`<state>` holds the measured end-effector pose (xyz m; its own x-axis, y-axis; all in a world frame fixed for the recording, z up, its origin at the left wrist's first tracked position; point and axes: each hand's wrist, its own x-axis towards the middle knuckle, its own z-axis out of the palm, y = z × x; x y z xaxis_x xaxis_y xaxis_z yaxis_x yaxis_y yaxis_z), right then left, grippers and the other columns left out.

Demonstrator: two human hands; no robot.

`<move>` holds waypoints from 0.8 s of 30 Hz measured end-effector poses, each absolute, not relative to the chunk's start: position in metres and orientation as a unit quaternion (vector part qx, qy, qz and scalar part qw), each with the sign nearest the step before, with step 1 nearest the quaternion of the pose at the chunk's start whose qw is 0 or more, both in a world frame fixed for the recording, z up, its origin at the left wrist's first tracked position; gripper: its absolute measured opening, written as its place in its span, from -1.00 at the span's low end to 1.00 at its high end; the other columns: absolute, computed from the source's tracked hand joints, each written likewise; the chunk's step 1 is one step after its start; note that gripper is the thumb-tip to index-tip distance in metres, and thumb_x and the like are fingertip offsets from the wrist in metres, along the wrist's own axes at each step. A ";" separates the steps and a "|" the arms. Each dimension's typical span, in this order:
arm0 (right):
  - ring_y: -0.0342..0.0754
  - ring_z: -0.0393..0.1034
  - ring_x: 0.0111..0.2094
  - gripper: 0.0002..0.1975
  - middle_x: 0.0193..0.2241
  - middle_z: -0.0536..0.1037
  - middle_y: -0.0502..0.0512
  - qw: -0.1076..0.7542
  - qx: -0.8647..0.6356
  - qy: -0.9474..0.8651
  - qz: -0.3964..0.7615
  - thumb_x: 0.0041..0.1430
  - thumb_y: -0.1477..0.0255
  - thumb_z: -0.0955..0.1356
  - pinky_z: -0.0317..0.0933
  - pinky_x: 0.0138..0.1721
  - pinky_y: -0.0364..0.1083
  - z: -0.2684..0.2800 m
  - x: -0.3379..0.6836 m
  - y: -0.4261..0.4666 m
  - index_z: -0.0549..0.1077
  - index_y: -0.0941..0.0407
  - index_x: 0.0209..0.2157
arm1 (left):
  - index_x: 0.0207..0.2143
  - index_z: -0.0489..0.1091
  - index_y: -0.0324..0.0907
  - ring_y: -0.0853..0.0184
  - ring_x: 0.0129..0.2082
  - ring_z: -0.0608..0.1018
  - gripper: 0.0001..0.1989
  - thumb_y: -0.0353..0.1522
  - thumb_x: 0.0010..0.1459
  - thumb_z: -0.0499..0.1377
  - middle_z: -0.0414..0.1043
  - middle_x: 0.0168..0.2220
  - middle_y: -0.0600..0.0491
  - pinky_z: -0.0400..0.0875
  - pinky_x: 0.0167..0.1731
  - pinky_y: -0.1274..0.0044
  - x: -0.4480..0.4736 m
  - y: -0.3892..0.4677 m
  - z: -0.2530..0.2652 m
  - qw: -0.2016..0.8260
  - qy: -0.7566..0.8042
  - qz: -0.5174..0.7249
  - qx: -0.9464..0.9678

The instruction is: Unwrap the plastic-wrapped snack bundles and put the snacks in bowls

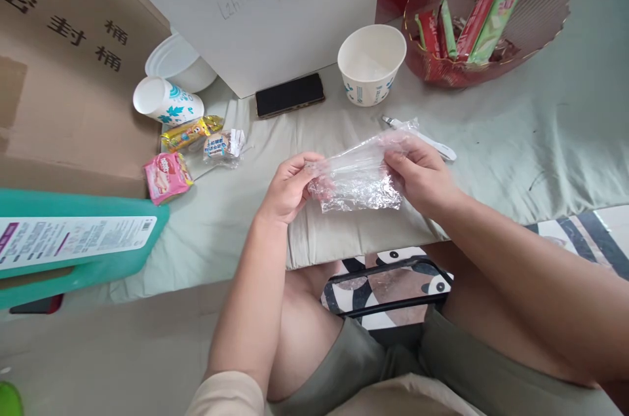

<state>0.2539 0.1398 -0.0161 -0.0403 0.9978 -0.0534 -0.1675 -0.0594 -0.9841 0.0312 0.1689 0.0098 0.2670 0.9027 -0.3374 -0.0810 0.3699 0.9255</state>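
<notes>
A clear plastic bag (361, 177), crinkled and see-through, is stretched between my two hands above the front of the cloth-covered table. My left hand (289, 187) pinches its left side between thumb and fingers. On the other side, my right hand (417, 170) grips the bag with the thumb on top. Just behind my right hand lies a white-handled utility knife (445, 151), partly covered by the hand and the plastic. Farther back stands a white paper bowl (372, 65), with a dark phone (289, 95) lying to its left.
At right, a reddish scalloped bowl (540, 29) holds wrapped snacks. Left are a tipped paper cup (167, 101), a pink snack pack (168, 177), a yellow wrapper (189, 133) and a clear-wrapped snack (223, 146). A cardboard box (73, 95), white box (255, 16) and teal container (118, 206) stand around.
</notes>
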 end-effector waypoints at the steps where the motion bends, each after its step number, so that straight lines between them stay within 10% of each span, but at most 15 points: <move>1: -0.20 0.17 -0.62 -0.89 -0.62 0.33 -0.12 0.528 -0.448 -0.449 0.564 0.25 0.29 0.36 0.07 -0.58 -0.14 -0.017 0.255 0.140 0.44 0.02 -0.32 | -0.43 0.45 -0.15 0.41 -0.63 0.48 -0.79 -0.26 -0.09 0.35 0.45 -0.60 0.15 0.38 -0.63 0.59 0.031 0.169 0.010 0.675 0.478 0.369 0.424; 10: -0.01 0.42 -0.30 -0.68 -0.37 0.56 0.09 0.501 -0.392 -0.607 0.478 0.27 0.26 0.24 0.27 -0.22 0.00 -0.006 0.261 0.134 0.55 0.06 -0.41 | -0.39 0.51 -0.18 0.36 -0.43 0.50 -0.76 -0.21 0.09 0.16 0.52 -0.34 0.01 0.39 -0.47 0.55 0.028 0.175 0.003 0.647 0.474 0.396 0.447; 14: -0.15 0.23 -0.54 -0.86 -0.47 0.45 -0.04 0.451 -0.491 -0.581 0.467 0.08 0.37 0.44 0.15 -0.46 -0.09 -0.001 0.254 0.134 0.41 0.04 -0.34 | -0.24 0.50 -0.15 0.46 -0.45 0.46 -0.72 -0.30 -0.05 0.37 0.49 -0.18 0.04 0.40 -0.45 0.59 0.027 0.175 -0.002 0.617 0.470 0.378 0.506; 18: -0.16 0.22 -0.53 -0.52 -0.43 0.41 -0.09 0.509 -0.490 -0.449 0.547 -0.03 0.40 0.48 0.11 -0.50 -0.13 -0.003 0.250 0.138 0.28 -0.02 -0.08 | -0.14 0.48 -0.14 0.50 -0.44 0.47 -0.65 -0.38 -0.05 0.34 0.48 -0.03 0.00 0.43 -0.42 0.59 0.025 0.174 -0.006 0.596 0.465 0.388 0.527; 24: -0.14 0.23 -0.49 -0.74 -0.48 0.39 -0.01 0.427 -0.487 -0.466 0.603 0.01 0.27 0.49 0.11 -0.46 -0.10 -0.001 0.251 0.138 0.37 0.07 -0.42 | -0.11 0.46 -0.11 0.40 -0.31 0.53 -0.68 -0.41 0.03 0.26 0.49 -0.06 -0.01 0.48 -0.30 0.54 0.033 0.174 -0.010 0.531 0.466 0.388 0.592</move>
